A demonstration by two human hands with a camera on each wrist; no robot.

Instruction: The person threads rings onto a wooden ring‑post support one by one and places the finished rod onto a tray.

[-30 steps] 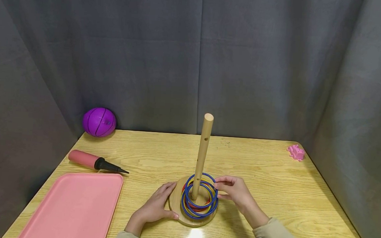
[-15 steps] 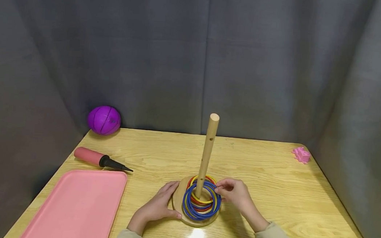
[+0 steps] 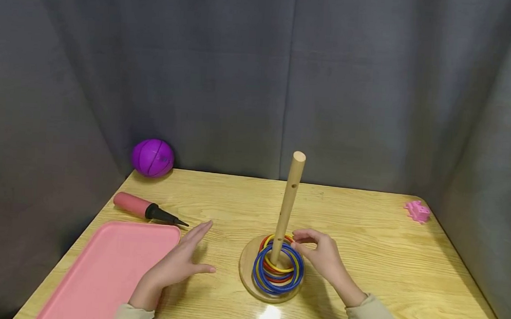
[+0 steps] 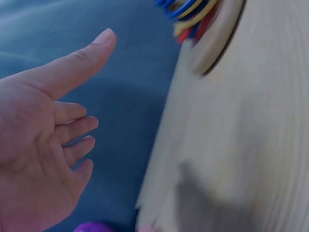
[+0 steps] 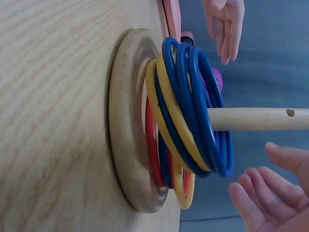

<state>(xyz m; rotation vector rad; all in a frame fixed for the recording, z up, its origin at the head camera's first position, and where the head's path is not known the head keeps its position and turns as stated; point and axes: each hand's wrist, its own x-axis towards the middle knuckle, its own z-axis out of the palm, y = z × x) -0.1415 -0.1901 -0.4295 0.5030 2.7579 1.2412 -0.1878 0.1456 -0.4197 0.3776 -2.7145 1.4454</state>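
Note:
A wooden peg [image 3: 289,205] stands upright on a round wooden base [image 3: 247,266]. Blue, yellow and red rings [image 3: 276,288] lie in a slanted pile around its foot; in the right wrist view the blue rings [image 5: 193,96] are uppermost. To the right of the pile is my right hand [image 3: 322,256], its fingers loosely bent; the right wrist view shows a gap between the fingertips [image 5: 236,191] and the rings. My left hand [image 3: 179,262] hovers left of the base with fingers straight and thumb spread, holding nothing.
A pink tray [image 3: 112,268] lies at the left front, partly behind my left hand. Beyond it are a pink-and-black hand pump [image 3: 147,209] and a purple ball [image 3: 152,158]. A small pink toy [image 3: 417,211] sits near the far right corner. Grey curtains [image 3: 225,79] enclose the table.
My left hand has let go of the base and moved left toward the tray. The top blue ring has dropped onto the pile, and my right hand has come off it. The view has turned slightly left.

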